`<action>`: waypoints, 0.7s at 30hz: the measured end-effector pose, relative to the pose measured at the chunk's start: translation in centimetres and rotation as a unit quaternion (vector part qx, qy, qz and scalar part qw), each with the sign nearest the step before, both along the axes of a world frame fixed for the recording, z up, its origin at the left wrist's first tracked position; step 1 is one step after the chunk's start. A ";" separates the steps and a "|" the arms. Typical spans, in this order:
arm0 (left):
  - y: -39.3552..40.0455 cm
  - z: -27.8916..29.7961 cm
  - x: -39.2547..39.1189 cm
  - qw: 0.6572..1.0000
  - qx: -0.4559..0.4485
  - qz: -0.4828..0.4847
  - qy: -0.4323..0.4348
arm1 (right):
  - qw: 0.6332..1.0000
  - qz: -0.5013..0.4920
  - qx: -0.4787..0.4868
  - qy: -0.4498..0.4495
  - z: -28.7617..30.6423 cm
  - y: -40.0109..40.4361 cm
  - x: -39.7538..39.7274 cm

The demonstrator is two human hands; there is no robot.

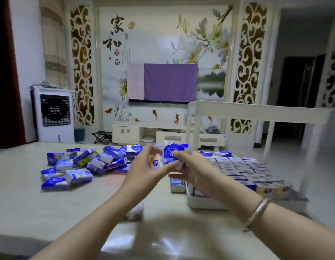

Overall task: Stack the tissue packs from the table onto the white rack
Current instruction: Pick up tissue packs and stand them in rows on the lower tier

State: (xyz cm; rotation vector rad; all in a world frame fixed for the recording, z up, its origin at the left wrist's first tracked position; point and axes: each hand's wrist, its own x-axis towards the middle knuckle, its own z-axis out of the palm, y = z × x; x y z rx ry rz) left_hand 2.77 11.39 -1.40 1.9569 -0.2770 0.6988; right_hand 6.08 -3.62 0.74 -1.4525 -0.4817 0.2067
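Pale grey worktop (22, 199) fills the lower frame, with a loose heap of blue-and-white tissue packs (84, 164) at centre left. At centre, the left hand (142, 171) and right hand (189, 169) together grip a few blurred packs (169, 152), fingers curled around them. Lower right, the white plastic rack (204, 204) holds tidy rows of packs.

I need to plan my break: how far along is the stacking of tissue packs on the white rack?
Done: the white rack's lower shelf already holds tidy rows of tissue packs. In hand: the left hand and right hand together hold a few packs in the air beside the rack. Left: a loose pile of packs remains on the table, and the rack's top shelf looks unused.
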 end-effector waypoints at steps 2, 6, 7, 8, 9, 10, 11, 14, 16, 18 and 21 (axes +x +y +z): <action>-1.0 1.0 -0.2 0.999 -0.035 0.000 -0.001 | 0.999 -0.011 -0.033 -0.031 0.2 -2.2 -0.7; -3.9 2.1 -0.5 0.998 -0.042 -0.033 0.014 | 0.996 -0.066 -0.043 -0.035 1.2 -7.5 -1.4; -4.9 2.3 -0.6 0.998 -0.035 -0.048 0.026 | 0.994 -0.086 -0.055 -0.036 1.6 -8.9 -1.5; -5.9 2.4 -0.8 0.997 -0.027 -0.066 0.041 | 0.991 -0.106 -0.074 -0.043 1.8 -10.4 -1.5; -7.0 2.5 -0.9 0.995 -0.015 -0.084 0.060 | 0.986 -0.124 -0.099 -0.049 2.0 -11.8 -1.6; -8.1 2.5 -1.0 0.991 -0.002 -0.104 0.080 | 0.980 -0.140 -0.126 -0.059 2.0 -13.2 -1.6; -9.1 2.4 -1.0 0.986 0.011 -0.125 0.106 | 0.974 -0.155 -0.154 -0.066 2.0 -14.5 -1.7; -11.3 2.4 -0.9 0.968 0.058 -0.155 0.187 | 0.949 -0.188 -0.237 -0.093 1.6 -17.7 -2.0; -12.1 2.3 -0.3 0.964 0.072 -0.157 0.204 | 0.935 -0.191 -0.276 -0.111 1.2 -19.1 -2.0; -12.5 2.3 -0.1 0.963 0.098 -0.162 0.192 | 0.926 -0.185 -0.300 -0.133 1.0 -19.8 -2.1; -12.1 1.9 0.1 0.965 0.119 -0.170 0.160 | 0.910 -0.172 -0.336 -0.171 1.1 -19.8 -1.9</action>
